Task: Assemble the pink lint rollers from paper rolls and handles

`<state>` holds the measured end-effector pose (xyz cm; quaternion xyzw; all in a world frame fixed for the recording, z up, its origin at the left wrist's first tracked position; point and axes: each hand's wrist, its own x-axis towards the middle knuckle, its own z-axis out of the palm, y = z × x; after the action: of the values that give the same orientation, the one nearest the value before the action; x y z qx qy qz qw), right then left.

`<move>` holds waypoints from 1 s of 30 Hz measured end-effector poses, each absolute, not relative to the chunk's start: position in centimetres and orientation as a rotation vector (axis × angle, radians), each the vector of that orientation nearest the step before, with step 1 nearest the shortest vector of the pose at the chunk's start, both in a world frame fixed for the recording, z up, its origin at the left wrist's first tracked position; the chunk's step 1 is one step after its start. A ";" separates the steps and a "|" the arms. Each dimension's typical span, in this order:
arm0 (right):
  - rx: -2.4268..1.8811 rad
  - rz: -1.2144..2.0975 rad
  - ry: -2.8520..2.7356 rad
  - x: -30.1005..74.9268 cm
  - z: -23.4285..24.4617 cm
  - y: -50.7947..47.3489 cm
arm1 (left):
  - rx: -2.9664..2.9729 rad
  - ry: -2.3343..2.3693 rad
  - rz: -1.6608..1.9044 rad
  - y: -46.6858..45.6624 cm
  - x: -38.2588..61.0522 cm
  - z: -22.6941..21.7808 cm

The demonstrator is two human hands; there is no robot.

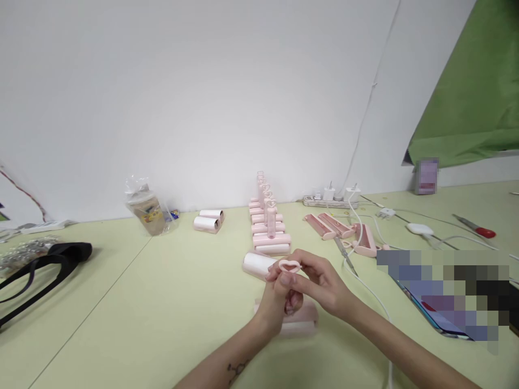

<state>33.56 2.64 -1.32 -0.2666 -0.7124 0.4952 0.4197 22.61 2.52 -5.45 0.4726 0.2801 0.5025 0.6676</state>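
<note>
In the middle of the head view my two hands meet over the table. A pink heart-shaped loop sticks up between them. My left hand is closed around its lower part, which my fingers hide. The fingertips and thumb of my right hand pinch the loop from the right side. Beneath the hands lies a pink and white rounded piece, partly covered. Just behind them rests a white cylinder-like piece. Farther back, a row of pink pieces carries upright parts topped with loops.
Pink trough-like shells lie right of the row, near a power strip and white cables. Two white rolls and a bagged cup stand left. A red-handled screwdriver and blurred phone-like item are right; black straps left.
</note>
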 end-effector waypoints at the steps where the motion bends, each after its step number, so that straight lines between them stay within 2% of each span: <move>1: -0.673 1.210 -1.807 33.6 -1.2 2.8 | 1.060 0.643 1.138 2.5 22.6 -5.3; 6: -0.587 1.087 -1.822 33.3 -1.2 3.1 | 1.041 0.677 1.167 2.3 22.7 -4.6; 15: -0.592 1.181 -1.782 33.1 -1.8 2.4 | 1.053 0.685 1.192 2.2 22.6 -4.9; 21: -0.441 1.371 -1.816 34.1 -1.4 3.3 | 1.161 0.644 1.137 2.3 21.7 -4.9; 23: -0.517 1.271 -1.813 34.5 -1.4 4.2 | 1.198 0.647 1.106 2.0 20.3 -4.6; 28: -1.116 0.565 -2.194 33.4 -3.4 6.5 | 1.201 0.807 1.198 1.3 15.8 -4.3; 30: -1.225 0.497 -2.273 32.6 -4.3 6.8 | 1.195 0.866 1.239 1.6 14.8 -4.3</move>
<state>32.60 6.83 -4.29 -0.4506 -0.8363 0.1827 0.2534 14.82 1.63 -4.29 0.5092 0.3691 0.5280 0.5707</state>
